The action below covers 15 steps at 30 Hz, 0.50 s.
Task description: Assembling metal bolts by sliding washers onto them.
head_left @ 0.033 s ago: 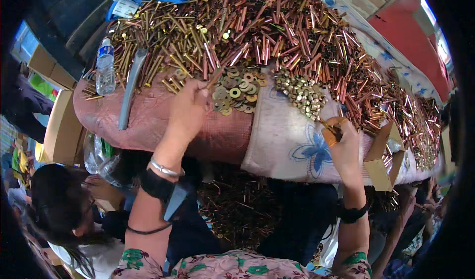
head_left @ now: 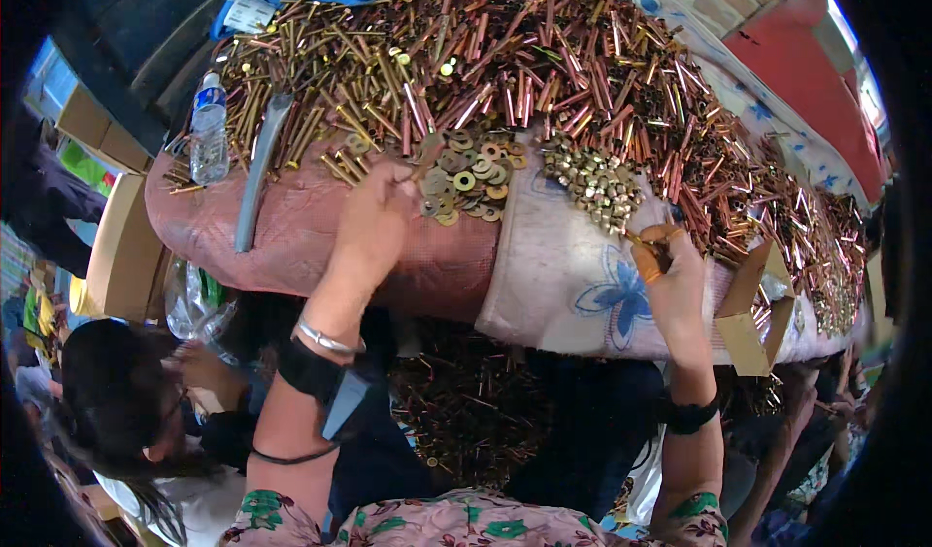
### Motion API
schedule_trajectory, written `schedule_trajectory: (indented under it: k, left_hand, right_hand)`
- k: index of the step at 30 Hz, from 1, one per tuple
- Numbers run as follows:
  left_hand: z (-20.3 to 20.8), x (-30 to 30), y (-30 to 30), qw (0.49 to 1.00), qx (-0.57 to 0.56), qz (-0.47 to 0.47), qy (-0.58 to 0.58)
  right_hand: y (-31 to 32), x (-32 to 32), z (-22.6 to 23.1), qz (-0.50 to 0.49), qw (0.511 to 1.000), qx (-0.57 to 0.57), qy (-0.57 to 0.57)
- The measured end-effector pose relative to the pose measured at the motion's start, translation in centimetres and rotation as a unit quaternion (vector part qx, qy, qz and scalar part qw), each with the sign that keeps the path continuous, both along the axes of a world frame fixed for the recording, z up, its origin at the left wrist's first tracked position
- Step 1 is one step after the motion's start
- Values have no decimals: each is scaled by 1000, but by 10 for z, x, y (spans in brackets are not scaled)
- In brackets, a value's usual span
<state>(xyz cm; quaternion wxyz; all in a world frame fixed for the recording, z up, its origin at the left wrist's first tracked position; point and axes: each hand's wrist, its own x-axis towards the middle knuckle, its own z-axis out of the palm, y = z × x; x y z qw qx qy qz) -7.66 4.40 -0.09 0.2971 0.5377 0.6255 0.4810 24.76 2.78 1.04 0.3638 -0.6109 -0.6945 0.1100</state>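
My left hand [head_left: 377, 215] is closed, its fingertips pinching a slim brownish metal piece [head_left: 430, 149] at the left edge of a heap of flat round washers [head_left: 466, 180]. Whether that piece is a tube or a bolt is too blurred to tell. At the near tip of a pile of small shiny nuts [head_left: 597, 190], my right hand [head_left: 672, 273] has its fingers bent together, with orange coverings on some of them. What it pinches, if anything, is hidden. Behind both hands spreads a large mound of copper-coloured metal tubes [head_left: 573, 71], with long brassy bolts [head_left: 320, 52] at its left.
A water bottle [head_left: 208, 130] and a long grey metal bar [head_left: 260, 178] lie at the left. An open cardboard box [head_left: 746, 329] stands at the right edge. More metal parts [head_left: 466, 411] lie below, between my legs. Another person [head_left: 121, 392] sits at the lower left.
My left hand has shifted slightly right and toward me, still pinching the brownish piece. My right hand has hardly moved. The person at the lower left has moved a hand.
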Motion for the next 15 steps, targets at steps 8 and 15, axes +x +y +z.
schedule_trajectory:
  k: [8,15]
  left_hand:
    - [-1,9,-32,948,-111,4,-297]
    - [-4,10,-32,937,-112,17,-330]
  right_hand:
    - [17,-65,-17,69,996,52,34]
    - [52,-150,-20,177,983,1,53]
